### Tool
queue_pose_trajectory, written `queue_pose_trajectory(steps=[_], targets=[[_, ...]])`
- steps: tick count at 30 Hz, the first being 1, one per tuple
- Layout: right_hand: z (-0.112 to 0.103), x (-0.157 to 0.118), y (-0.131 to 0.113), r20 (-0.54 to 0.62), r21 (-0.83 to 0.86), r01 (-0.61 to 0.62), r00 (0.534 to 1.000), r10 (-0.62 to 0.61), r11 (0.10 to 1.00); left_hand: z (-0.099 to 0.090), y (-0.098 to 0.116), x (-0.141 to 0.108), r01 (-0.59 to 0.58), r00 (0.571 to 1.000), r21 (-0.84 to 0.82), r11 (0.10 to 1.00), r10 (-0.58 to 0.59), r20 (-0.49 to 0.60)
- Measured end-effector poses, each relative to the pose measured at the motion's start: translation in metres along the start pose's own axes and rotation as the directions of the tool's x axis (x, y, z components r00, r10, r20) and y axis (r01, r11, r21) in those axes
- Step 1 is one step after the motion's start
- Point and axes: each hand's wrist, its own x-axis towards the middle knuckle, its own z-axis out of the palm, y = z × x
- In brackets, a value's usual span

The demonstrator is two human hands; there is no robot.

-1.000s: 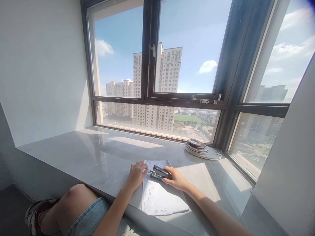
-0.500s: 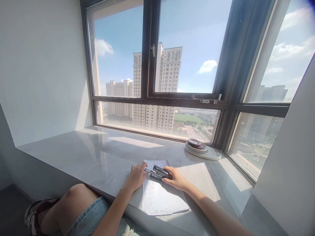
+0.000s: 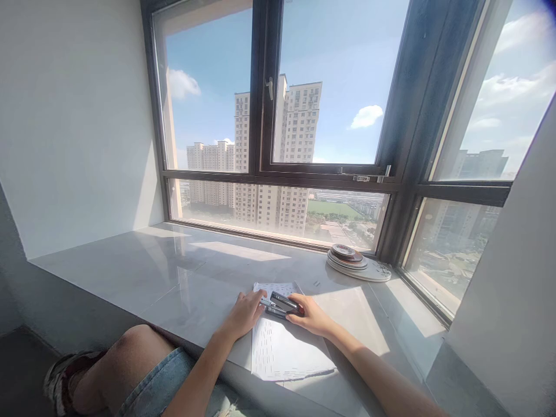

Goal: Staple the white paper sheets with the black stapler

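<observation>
The black stapler [image 3: 283, 300] gapes open over dash-marked paper [image 3: 289, 353].

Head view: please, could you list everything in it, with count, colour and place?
stapler: one, black, in the right hand
metal piece: one, silvery, at the stapler
paper: count unclear, white, dashed, on the sill
discs: several, whitish and brown, stacked by window
scraps: count unclear, pale, beyond paper
sill: one, grey, below window
window frame: one, brown, behind
walls: two, whitish, either side
buildings: several, beige, outside
lawn: one, green, outside
clouds: several, white, outside
left hand: one, bare, at metal piece
right hand: one, bare, on stapler
knee: one, bare, lower left
denim garment: one, blue, beside knee
shoe: one, mixed colours, lower left
</observation>
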Motion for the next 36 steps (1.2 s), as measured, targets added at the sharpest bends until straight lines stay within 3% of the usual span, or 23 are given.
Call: queue_pose_trajectory(steps=[4,14,36], targets=[[0.001,0.0,0.0022,-0.002,0.012,0.001,1.0,-0.001,1.0,-0.0018,0.0019,-0.0001,-0.027,0.999,-0.014,1.0,0.027,-0.026],[0.0019,0.0007,0.0051,-0.003,0.001,0.003,1.0,-0.003,1.0,-0.0028,0.0011,0.0018,0.064,0.989,-0.001,0.998,-0.064,-0.137],[-0.0005,-0.0003,0.0014,0.008,0.017,0.01,1.0,-0.01,1.0,0.0019,-0.0075,-0.0004,0.013,0.99,-0.089,0.996,-0.025,-0.138]])
